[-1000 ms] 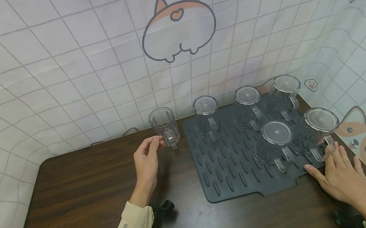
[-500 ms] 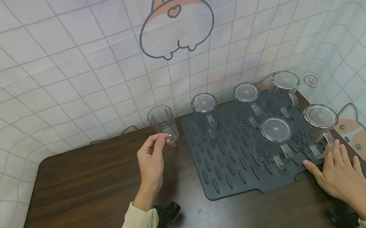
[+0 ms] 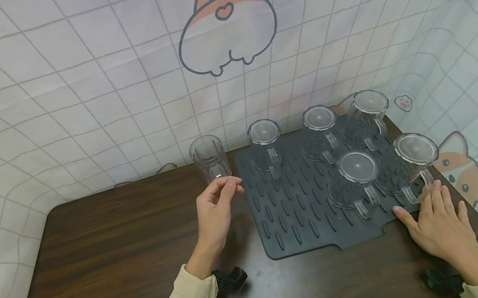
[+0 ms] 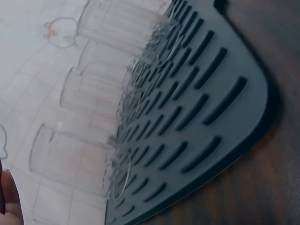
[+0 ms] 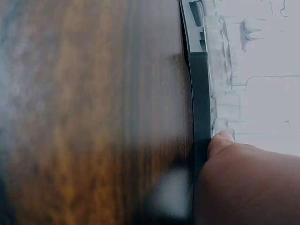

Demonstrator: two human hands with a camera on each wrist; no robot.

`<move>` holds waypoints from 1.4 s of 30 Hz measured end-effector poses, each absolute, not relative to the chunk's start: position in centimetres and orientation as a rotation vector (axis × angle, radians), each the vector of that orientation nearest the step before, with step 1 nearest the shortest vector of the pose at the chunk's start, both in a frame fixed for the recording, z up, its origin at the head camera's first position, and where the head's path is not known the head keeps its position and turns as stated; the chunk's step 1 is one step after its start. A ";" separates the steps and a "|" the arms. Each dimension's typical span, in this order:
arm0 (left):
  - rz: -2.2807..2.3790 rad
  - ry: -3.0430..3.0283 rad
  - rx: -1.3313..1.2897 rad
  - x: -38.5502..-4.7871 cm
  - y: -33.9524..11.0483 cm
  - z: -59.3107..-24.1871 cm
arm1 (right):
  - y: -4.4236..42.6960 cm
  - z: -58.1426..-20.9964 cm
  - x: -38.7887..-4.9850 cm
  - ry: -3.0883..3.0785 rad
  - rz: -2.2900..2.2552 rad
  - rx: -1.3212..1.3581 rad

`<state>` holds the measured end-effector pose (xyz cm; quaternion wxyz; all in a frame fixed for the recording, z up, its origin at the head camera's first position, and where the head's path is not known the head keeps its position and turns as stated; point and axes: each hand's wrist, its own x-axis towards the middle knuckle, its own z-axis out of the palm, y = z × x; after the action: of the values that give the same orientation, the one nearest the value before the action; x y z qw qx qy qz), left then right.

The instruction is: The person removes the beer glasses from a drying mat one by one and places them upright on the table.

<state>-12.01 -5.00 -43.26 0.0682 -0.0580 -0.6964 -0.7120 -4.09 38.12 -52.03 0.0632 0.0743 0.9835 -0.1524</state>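
Note:
A clear glass mug (image 3: 209,156) stands on the table left of the mat, its handle partly hidden behind my left hand (image 3: 215,208). The left fingers (image 4: 10,199) are loosely bent, thumb and index close together. Their tips reach just right of the handle, and nothing shows between them. My right hand (image 3: 443,233) lies flat with fingers spread at the mat's front right corner. Its fingertips are by the handle of an upside-down glass mug (image 3: 415,151); whether they touch it I cannot tell. In the right wrist view, a finger (image 5: 222,140) is at the mat's edge.
The dark ridged drying mat (image 3: 292,224) bears several upside-down glass mugs, including a front one (image 3: 358,171) and a back left one (image 3: 265,139). The brown wooden table (image 3: 120,263) meets a white grid-patterned cloth (image 3: 116,95) behind and at the right.
My left hand has moved right, from left of the standing mug's handle to in front of and past it. The mugs and my right hand keep their places; the head view has shifted slightly.

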 end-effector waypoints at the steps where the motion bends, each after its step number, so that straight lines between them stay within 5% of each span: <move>1: -2.151 -2.112 -0.189 -11.9 -4.8 -43.4 | 38.1 -52.0 -4.1 2.970 -0.464 0.225; 21: -2.351 -2.453 -0.696 -9.4 2.7 -47.4 | 37.9 -51.8 -4.3 2.933 -0.480 0.221; 42: -2.333 -2.577 -0.892 -7.2 9.8 -49.3 | 38.1 -51.8 -3.9 2.966 -0.454 0.227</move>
<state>-7.23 9.78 -49.32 -0.2218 -0.2424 -0.7002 -0.6339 -3.88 38.08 -51.75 0.0661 0.0754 0.9835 -0.1505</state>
